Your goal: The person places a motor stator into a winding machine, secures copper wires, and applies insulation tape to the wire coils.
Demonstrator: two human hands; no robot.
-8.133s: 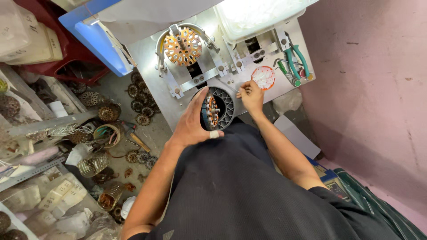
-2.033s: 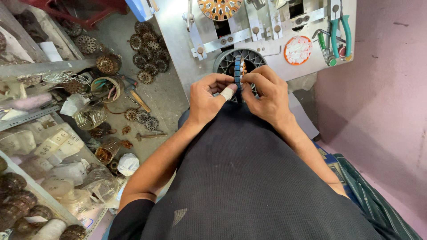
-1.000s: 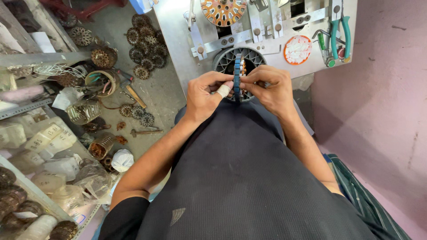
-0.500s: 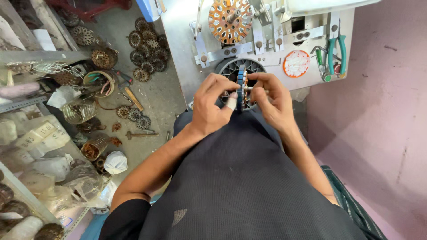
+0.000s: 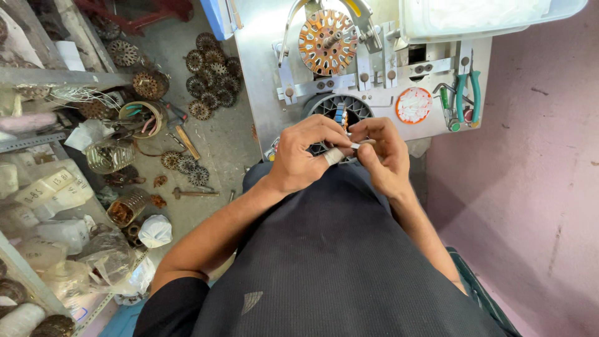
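My left hand (image 5: 304, 156) and my right hand (image 5: 382, 153) meet in front of my chest, both pinched on a small round motor stator (image 5: 340, 118) with blue slot liners, held edge-on. A thin white strip (image 5: 354, 145) sticks out between my fingertips. A white bandage wraps one left finger. Just beyond my hands, a dark round fixture ring (image 5: 337, 106) sits on the grey winding machine (image 5: 262, 56). An orange, copper-wound stator (image 5: 327, 42) is mounted higher on the machine.
Green-handled pliers (image 5: 466, 93) and a round white-and-red tray (image 5: 413, 105) lie on the machine's right side. Several wound stators (image 5: 212, 68) lie on the floor at left. Cluttered shelves (image 5: 43, 206) with bags and coils stand further left. A pink wall (image 5: 536, 175) lies to the right.
My hands stay together on the small stator with only slight finger shifts. The view has tilted, so the machine shows lower and fuller in frame than a second ago.
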